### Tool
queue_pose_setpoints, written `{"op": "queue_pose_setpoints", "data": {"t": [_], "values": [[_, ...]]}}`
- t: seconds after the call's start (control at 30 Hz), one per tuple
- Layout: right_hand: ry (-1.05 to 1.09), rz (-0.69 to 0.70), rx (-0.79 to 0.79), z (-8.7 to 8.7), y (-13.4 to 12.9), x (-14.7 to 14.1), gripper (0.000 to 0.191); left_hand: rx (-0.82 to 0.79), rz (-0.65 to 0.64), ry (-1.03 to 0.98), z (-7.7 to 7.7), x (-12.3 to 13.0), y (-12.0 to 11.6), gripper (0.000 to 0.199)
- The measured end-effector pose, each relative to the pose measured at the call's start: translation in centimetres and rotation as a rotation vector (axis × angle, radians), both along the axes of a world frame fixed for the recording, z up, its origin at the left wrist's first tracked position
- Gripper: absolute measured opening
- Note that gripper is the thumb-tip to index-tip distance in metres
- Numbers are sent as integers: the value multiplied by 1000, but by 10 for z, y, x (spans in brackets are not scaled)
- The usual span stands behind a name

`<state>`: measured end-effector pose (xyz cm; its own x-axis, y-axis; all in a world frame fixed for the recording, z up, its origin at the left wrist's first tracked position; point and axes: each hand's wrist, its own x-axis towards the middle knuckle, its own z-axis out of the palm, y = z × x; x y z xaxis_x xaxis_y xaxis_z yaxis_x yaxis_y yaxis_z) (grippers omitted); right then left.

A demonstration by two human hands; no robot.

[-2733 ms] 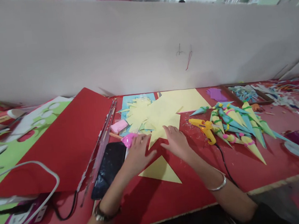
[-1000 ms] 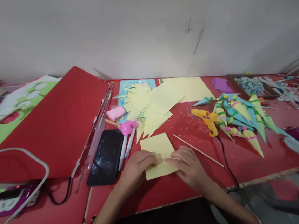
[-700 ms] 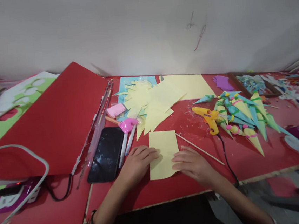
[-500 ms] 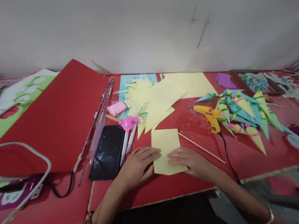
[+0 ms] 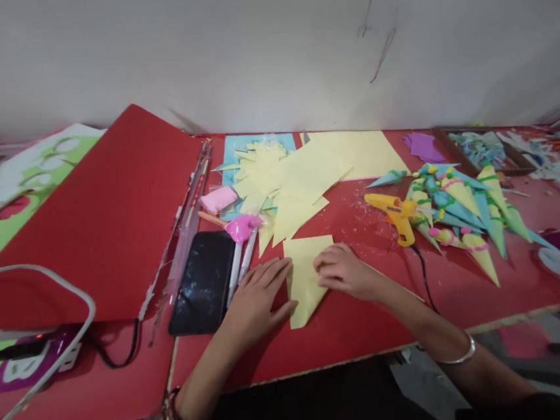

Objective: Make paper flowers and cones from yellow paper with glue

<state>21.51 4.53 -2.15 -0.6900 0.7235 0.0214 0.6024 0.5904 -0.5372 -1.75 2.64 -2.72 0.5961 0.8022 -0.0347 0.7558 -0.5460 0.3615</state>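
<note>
A pale yellow sheet of paper point(image 5: 302, 280) lies on the red table in front of me, its lower right part folded or curled inward to a slanted edge. Along its left edge rests my left hand point(image 5: 256, 301), fingers spread, the tips touching the paper. My right hand point(image 5: 348, 271) is closed on the right side of the sheet with curled fingers; the thumb is hidden. A thin wooden stick point(image 5: 373, 269) lies partly beneath my right forearm. Farther back is a heap of cut yellow paper pieces point(image 5: 302, 181).
A yellow glue gun point(image 5: 395, 214) with a black cord lies to the right, beside several decorated paper cones point(image 5: 457, 203). To the left are a black phone point(image 5: 202, 283), white pens point(image 5: 235, 270), a pink packet point(image 5: 242, 227) and a large red sheet point(image 5: 117, 219).
My right hand has moved up and inward, bringing the paper's lower right corner over. My left hand has shifted slightly up and left, its fingers spread wider.
</note>
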Motion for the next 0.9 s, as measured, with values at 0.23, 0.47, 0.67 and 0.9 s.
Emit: {"op": "queue_pose_setpoints", "data": {"t": [0.23, 0.47, 0.67, 0.9], "values": [[-148, 33, 104, -1, 15, -21, 28, 10, 38, -47, 5, 6, 0, 49], [-347, 99, 156, 1, 24, -34, 27, 87, 66, -70, -7, 9, -6, 74], [-365, 44, 177, -1, 23, -39, 25, 105, 84, -48, -11, 9, -6, 74], [-377, -22, 194, -2, 22, -43, 20, 127, 84, -18, -14, 9, -6, 75]]}}
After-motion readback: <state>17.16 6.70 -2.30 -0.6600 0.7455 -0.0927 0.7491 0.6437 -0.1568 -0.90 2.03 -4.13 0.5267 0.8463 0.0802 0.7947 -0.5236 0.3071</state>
